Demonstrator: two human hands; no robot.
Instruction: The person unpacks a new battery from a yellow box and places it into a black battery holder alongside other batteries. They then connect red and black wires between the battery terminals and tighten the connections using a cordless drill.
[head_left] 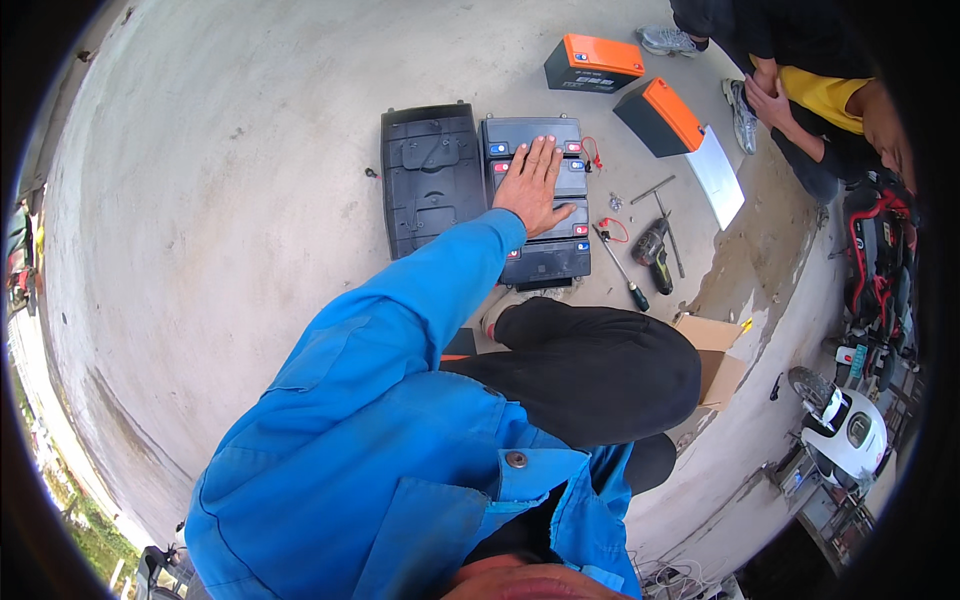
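Observation:
My left hand point(535, 185) lies flat, palm down and fingers spread, on top of a row of black batteries point(545, 255) with red and blue terminal caps, set on the concrete floor. My blue sleeve reaches up to it from the lower left. A black plastic cover point(430, 175) lies right beside the batteries on their left. My right hand is out of sight. My bent knee in black trousers point(590, 365) is just below the batteries.
Two orange-topped black batteries point(592, 62) point(660, 115) and a white sheet point(720, 175) lie beyond. A cordless drill point(652, 250), a screwdriver point(622, 270) and a T-wrench point(665, 215) lie to the right. Another person point(800, 90) crouches top right. A cardboard box point(715, 350) and scooters point(850, 430) stand at right.

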